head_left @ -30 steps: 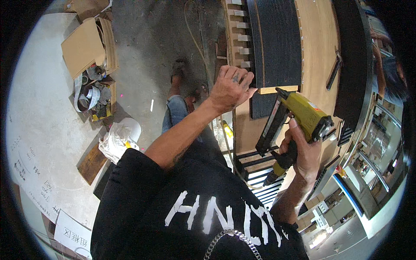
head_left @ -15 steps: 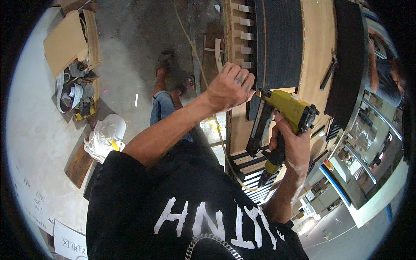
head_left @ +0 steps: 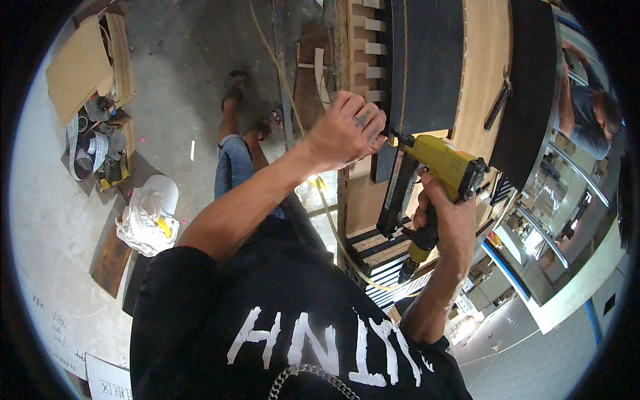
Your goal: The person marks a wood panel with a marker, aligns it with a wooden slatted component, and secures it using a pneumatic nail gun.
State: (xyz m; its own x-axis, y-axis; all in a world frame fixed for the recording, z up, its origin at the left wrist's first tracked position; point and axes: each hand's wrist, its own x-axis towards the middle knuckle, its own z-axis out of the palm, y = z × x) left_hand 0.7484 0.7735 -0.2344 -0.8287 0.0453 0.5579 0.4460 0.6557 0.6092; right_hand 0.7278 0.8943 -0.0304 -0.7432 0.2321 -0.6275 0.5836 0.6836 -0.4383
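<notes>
My right hand [head_left: 455,217] grips a yellow-and-black nail gun [head_left: 445,163] by its handle, index finger near the trigger. The gun's nose points left, at the edge of a black wood-grain panel [head_left: 433,67]. Right beside that nose, my left hand [head_left: 348,130] is closed with its knuckles up. Its fingertips meet at the panel's corner; whatever they pinch is hidden. A yellowish air hose [head_left: 343,241] loops under the gun. Along the panel's left side runs a row of pale tabs [head_left: 375,49].
A hammer [head_left: 499,103] lies between a light wood board [head_left: 483,67] and a dark curved board [head_left: 533,87]. At far right a person [head_left: 587,113] bends over. On the floor at left are an open carton of scraps [head_left: 117,67] and a white bag [head_left: 147,220].
The view has shifted slightly, so floor items sit further left. Both hands and the nail gun keep nearly the same place at the panel. The person at far right has changed posture.
</notes>
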